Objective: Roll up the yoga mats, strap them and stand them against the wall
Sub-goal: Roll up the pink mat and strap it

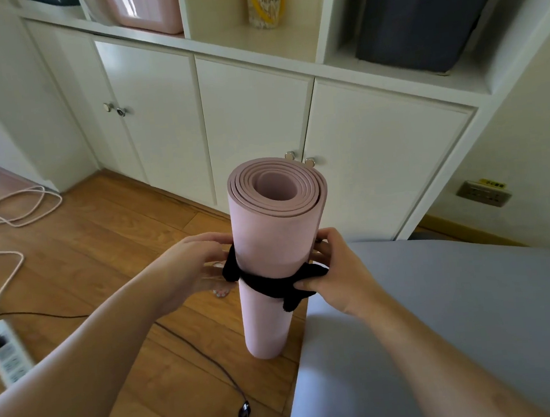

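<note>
A rolled pink yoga mat (269, 238) stands upright on the wooden floor in front of the white cabinet. A black strap (267, 284) runs around its middle. My left hand (195, 265) grips the strap's left end against the roll. On the other side, my right hand (336, 276) pinches the strap's right end, with a loose black tail hanging just below the thumb. A grey mat (442, 310) lies flat to the right of the roll.
White cabinet doors (253, 127) with metal knobs stand close behind the roll, shelves with bins above. A pink cable (18, 211), a white power strip (7, 358) and a black cord (214, 366) lie on the floor at left. A wall outlet (483, 193) sits at right.
</note>
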Motion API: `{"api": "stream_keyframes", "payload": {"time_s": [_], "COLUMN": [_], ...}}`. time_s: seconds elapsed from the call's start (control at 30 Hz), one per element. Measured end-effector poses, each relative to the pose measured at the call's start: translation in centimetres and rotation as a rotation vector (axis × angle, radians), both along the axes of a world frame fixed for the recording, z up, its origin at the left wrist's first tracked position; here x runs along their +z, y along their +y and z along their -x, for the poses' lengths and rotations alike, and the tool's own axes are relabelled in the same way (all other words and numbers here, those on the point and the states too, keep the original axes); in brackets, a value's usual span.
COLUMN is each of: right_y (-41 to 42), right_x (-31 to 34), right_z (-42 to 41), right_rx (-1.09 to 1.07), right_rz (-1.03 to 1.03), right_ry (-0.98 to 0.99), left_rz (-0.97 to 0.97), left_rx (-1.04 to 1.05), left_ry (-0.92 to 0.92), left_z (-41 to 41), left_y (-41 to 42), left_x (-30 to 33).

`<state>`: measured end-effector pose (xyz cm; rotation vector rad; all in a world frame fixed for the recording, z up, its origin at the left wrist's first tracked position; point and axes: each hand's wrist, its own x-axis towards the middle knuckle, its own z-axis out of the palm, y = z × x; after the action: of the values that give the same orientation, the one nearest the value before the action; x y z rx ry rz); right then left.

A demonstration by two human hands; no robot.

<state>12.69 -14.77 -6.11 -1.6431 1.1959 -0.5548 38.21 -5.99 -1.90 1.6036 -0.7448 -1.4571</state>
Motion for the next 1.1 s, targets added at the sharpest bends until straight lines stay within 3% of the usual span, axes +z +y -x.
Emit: {"api": "stream_keyframes", "payload": {"time_s": [0.17, 0.3, 0.37, 0.53, 0.77, 0.97, 1.1], "right_y": [0.0, 0.1, 0.1, 0.4, 0.9, 1.2, 1.2], "right_x": [0.0, -0.1, -0.2, -0.1, 0.6, 1.5, 2.2], "right_z": [0.1, 0.2, 0.2, 0.1, -0.3, -0.1, -0.2], "right_rx": [0.001, -0.001, 0.001, 0.004, 0.033, 0.133, 0.187], "right_rz": [-0.004, -0.002, -0.004, -0.008, -0.004, 0.024, 0.084], "right_ry": [-0.006, 0.001, 0.001, -0.005, 0.012, -0.011, 0.041], "left_rz": [0.019, 0.011, -0.007, -0.088, -0.143, -0.194, -0.237], "left_rx": [-0.038, 0.086, 0.187, 0.492, 0.646, 0.606, 0.639], "left_ry": [-0.428, -0.485, -0.445, -0.145, 0.202, 0.349, 0.261], "left_z": [0.4, 1.2, 1.4, 2.0, 1.8, 2.3, 2.2], "left_y": [-0.3, -0.7, -1.0, -1.6, -1.7, -2.1, -2.2], "left_x": [-1.3, -2.0, -2.5, -3.1, -3.8, -4.0, -4.8]}}
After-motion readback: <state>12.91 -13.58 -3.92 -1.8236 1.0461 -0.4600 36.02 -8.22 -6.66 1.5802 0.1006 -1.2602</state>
